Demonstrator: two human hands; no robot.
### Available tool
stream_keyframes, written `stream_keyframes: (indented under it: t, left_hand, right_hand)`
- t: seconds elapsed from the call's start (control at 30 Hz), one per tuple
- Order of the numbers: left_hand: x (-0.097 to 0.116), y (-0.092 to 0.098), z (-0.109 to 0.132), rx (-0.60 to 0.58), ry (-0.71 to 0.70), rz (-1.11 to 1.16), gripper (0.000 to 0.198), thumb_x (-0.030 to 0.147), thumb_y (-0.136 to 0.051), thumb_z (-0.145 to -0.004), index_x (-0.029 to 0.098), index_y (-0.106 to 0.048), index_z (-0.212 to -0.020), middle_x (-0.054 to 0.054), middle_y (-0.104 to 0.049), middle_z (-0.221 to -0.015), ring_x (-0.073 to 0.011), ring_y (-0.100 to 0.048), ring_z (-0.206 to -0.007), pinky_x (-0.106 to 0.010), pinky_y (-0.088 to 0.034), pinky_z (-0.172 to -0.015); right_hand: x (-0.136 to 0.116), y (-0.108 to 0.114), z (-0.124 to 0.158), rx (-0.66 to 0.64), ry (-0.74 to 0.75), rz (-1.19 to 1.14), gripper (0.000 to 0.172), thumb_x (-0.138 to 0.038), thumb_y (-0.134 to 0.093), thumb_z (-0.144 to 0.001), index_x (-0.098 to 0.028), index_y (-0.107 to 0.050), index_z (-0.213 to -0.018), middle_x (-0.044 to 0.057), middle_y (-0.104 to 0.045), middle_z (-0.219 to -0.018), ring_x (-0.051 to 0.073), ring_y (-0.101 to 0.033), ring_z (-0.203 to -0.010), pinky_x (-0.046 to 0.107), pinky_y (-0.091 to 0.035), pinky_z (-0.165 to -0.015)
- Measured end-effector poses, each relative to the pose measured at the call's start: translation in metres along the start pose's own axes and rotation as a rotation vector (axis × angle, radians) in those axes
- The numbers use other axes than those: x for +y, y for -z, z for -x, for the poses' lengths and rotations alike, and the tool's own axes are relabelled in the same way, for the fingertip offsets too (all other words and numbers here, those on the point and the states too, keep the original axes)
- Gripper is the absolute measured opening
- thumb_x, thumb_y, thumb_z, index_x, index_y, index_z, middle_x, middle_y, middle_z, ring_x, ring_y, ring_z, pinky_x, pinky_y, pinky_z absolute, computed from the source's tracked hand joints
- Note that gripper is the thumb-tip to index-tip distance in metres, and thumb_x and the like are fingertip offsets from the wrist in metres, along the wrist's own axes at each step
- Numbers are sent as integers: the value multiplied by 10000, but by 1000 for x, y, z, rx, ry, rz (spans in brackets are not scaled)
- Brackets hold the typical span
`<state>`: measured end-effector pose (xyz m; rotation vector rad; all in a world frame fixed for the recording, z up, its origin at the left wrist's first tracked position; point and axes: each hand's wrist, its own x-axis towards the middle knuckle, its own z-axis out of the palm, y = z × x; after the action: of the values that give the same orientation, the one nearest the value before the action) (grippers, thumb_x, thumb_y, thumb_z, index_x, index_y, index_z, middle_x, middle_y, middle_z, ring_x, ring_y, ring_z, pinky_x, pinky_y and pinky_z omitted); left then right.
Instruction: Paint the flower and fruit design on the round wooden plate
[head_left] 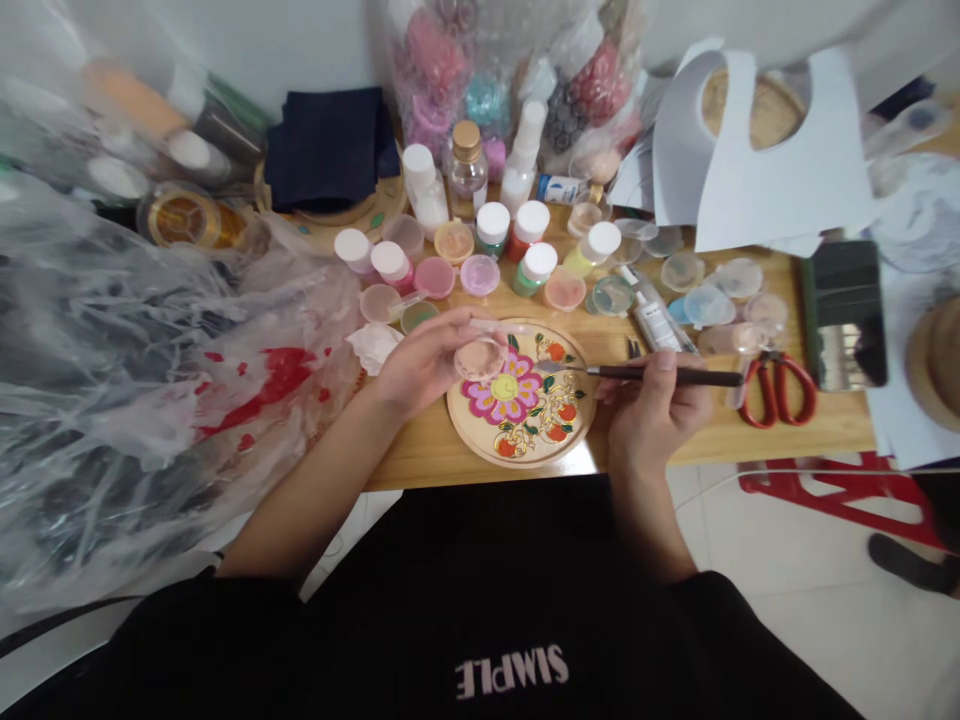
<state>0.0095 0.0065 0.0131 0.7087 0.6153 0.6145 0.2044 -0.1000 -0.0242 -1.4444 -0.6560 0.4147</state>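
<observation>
My left hand [424, 362] is closed around a small clear plastic cup [480, 358] of peach-coloured paint, tilted over the left part of a round wooden plaque [469, 435]. Between the fingers of my right hand [660, 405] lies a palette knife [637, 374] with a dark handle and a thin grey metal blade pointing left. Its blade hovers above the plaque, a little right of the cup. On the plaque is a pink and purple flower [504, 388] with a yellow centre, and orange fruits with green leaves and gold outlines surround it.
Behind the plaque stand several paint cups [480, 275] and white-capped bottles [535, 268]. Red-handled scissors [778, 390] and a dark phone [846, 315] lie at right, near a glue tube [657, 318]. Crumpled plastic sheeting [172, 420] covers the left; a red stool [847, 495] is below right.
</observation>
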Motion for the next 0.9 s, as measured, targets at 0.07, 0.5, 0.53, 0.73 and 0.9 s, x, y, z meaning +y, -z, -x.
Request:
stream_keyframes:
  t: [0.07,0.5,0.53,0.73,0.9]
  left_hand:
    - [0,0,0,10,2,2,220,327,-791,-722,124,-739,-790,-49,-724,-730,-141,-642,-641,-262,-496,-608]
    - [0,2,0,11,15,5,208,318,-786,-728,128,-759,-808,-52,-742,-732,-148,-655,-645,-260,-499,-612]
    - [-1,3,0,6,13,4,207,316,-779,-736,127,-759,-816,-55,-742,-737,-151,-657,-652,-265,-502,-620]
    - [-1,3,1,11,9,17,122,246,-733,-766,136,-753,-815,-41,-733,-772,-130,-639,-655,-263,-519,-648]
    - [-1,2,0,19,7,-1,143,286,-756,-746,151,-756,-795,-35,-738,-751,-130,-644,-637,-248,-511,-616]
  right_hand:
    - [-1,0,0,3,-4,-3,415,-600,-692,-906,-245,-578,-724,-74,-594,-471,121,-517,-338,277,-357,-336]
    - [-1,0,0,-20,17,-15,374,-548,-681,-934,-241,-590,-741,-78,-593,-475,113,-526,-338,259,-371,-327]
    - [-1,0,0,-19,15,-18,375,-547,-684,-932,-240,-591,-739,-77,-593,-473,111,-524,-336,256,-369,-323]
    - [-1,0,0,7,16,-18,398,-574,-704,-907,-247,-585,-714,-85,-571,-462,109,-514,-321,261,-367,-302]
    - [-2,0,0,15,10,-28,391,-570,-716,-899,-253,-592,-706,-86,-572,-460,111,-511,-320,263,-360,-307]
